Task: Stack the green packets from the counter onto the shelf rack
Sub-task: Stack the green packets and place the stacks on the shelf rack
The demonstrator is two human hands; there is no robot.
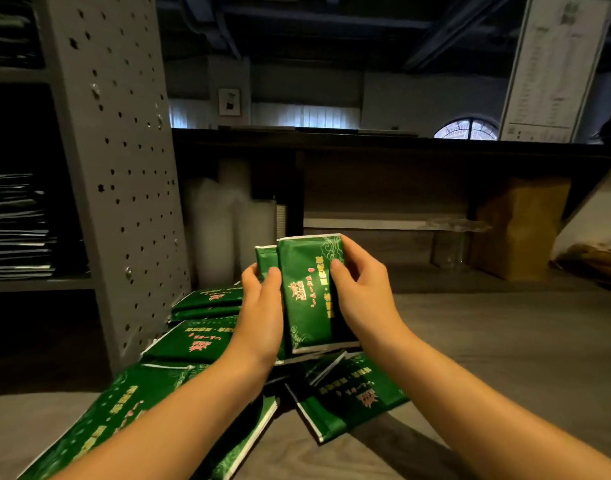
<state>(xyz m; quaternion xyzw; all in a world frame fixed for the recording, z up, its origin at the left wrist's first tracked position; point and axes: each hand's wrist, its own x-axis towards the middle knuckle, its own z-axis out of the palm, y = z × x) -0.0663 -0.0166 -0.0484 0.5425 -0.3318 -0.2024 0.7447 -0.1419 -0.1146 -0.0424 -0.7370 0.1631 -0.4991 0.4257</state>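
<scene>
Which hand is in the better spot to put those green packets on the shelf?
Probably the left. The left hand grips the held packets on the side nearest the shelf rack, which stands on the left. The right hand holds their far edge and would need to cross over.

The one head-worn, wide-angle view looks forward and slightly down along the counter (505, 341), bowing straight lines near its edges. The shelf rack (117, 174) stands close at the frame's left; just right of the rack, the left hand (262, 306) and right hand (363, 299) grip green packets (307, 299) near the lens, mid-frame, forearms entering from below.
</scene>
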